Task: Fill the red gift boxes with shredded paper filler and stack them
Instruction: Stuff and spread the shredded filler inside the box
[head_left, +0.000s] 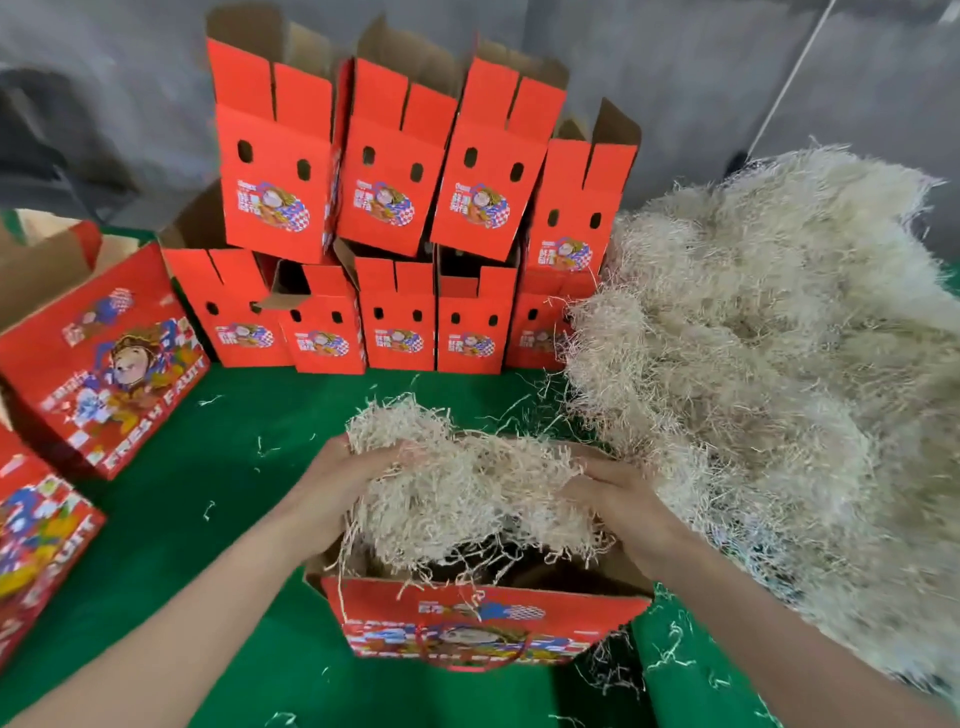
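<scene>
The filling step is in hand. Both hands hold one pale, tangled wad of shredded paper filler (467, 488) just above the open red printed cardboard gift box (483, 618), which stands on the green worktop (208, 499) nearest the person. The left hand (332, 483) grasps the wad's left end and the right hand (618, 499) its right end, the fingers of both sunk into the strands. Loose strands trail down into the box mouth, but most of the wad is above the rim.

The box stands upright with its mouth facing up and its brown flaps spread outward. Its long axis runs left to right across the view, and a long printed face is turned toward the person. The wad is stretched along that same line.

The next move probably calls for lowering the wad and pressing it down evenly below the rim. The filled box then belongs with the stacked red boxes (389, 208) at the back, beside the large heap of filler (779, 364).
</scene>
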